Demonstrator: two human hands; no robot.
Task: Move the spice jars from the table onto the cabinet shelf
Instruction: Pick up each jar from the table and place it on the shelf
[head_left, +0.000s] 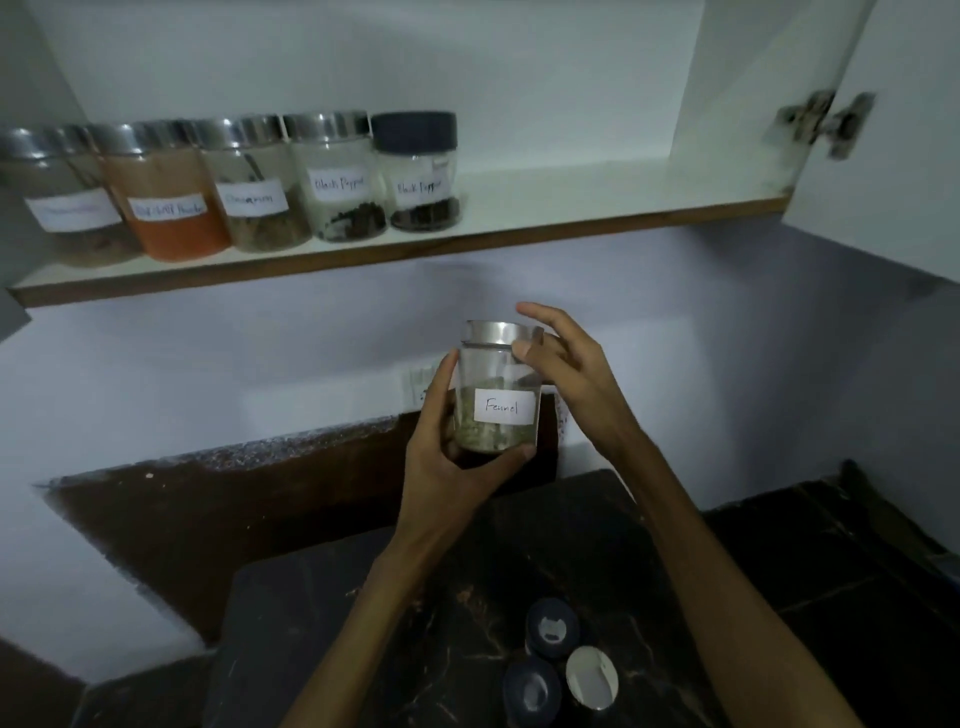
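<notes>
A glass jar labelled "Fennel" (501, 395), with a steel lid, is held upright in mid-air below the shelf. My left hand (447, 457) wraps its lower body from the left and underneath. My right hand (563, 364) touches the lid's right edge with thumb and fingers spread. On the white cabinet shelf (571, 202) stand several labelled jars in a row at the left, ending with a dark-lidded "Black Pepper" jar (422, 171). Three more jars (558, 662) remain on the dark table, seen from above: two with dark lids, one with a steel lid.
The shelf has free room to the right of the jar row. An open cabinet door with a hinge (826, 122) stands at the right. The dark marble table (363, 623) lies below, against a pale wall.
</notes>
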